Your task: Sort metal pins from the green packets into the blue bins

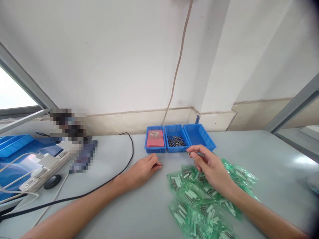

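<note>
My left hand [143, 170] rests on the grey table [261, 156], fingers curled, its tips pinching a tiny dark part against the surface. My right hand [209, 165] hovers over a pile of green plastic bags [199, 202] and pinches a small thin metal piece near the blue trays. Three small blue trays stand in a row ahead: the left tray [155, 138] holds a red packet, the middle tray [175, 138] holds several dark metal pins, the right tray [198, 135] looks bare.
A black cable [124, 167] curves across the table to the left. A white power strip [46, 164] with plugs and a large blue tray [15, 142] sit at far left. A wall rises right behind the trays.
</note>
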`<action>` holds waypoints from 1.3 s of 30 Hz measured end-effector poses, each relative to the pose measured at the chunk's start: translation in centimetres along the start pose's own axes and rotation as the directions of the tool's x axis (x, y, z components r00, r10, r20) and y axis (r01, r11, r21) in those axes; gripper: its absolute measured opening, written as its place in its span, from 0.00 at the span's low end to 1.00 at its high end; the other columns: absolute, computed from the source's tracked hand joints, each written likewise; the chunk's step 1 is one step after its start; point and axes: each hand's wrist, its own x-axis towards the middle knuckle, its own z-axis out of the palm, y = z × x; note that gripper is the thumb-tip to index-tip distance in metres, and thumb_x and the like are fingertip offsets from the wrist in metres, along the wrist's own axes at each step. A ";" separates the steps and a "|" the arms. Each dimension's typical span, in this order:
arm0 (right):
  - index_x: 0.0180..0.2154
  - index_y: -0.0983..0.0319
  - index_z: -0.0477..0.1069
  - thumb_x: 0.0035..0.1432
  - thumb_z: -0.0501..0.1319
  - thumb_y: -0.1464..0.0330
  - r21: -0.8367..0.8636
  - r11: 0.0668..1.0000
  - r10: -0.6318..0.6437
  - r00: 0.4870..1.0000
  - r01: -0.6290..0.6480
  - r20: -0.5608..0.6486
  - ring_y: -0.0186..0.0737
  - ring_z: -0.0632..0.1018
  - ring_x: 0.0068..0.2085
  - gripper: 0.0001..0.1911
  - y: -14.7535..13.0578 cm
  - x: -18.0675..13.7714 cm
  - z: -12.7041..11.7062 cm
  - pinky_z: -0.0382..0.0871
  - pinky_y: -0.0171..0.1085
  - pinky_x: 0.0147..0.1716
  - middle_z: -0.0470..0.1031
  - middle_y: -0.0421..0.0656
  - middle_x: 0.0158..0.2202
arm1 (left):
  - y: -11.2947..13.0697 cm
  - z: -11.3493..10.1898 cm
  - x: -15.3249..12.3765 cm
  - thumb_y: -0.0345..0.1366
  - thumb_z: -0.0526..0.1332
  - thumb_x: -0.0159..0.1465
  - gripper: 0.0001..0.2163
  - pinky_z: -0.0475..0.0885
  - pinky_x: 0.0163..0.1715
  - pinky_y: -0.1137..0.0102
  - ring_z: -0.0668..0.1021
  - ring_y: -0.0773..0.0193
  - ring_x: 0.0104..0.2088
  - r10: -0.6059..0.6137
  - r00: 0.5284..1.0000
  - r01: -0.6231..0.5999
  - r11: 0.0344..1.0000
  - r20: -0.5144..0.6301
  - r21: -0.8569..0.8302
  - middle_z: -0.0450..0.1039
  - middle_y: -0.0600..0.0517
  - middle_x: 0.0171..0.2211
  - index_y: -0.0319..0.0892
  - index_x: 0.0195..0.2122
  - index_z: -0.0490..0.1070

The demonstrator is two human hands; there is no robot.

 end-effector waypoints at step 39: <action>0.48 0.54 0.74 0.70 0.61 0.51 -0.028 1.000 0.000 1.000 0.000 0.000 0.38 0.64 0.25 0.16 0.0 0.0 0.0 0.59 0.36 0.23 0.65 0.35 0.25 | -0.5 0.6 0.0 0.33 0.56 0.79 0.13 0.78 0.45 0.68 0.78 0.61 0.43 0.189 0.964 -0.158 0.973 -0.186 0.166 0.74 0.45 0.45 0.41 0.59 0.75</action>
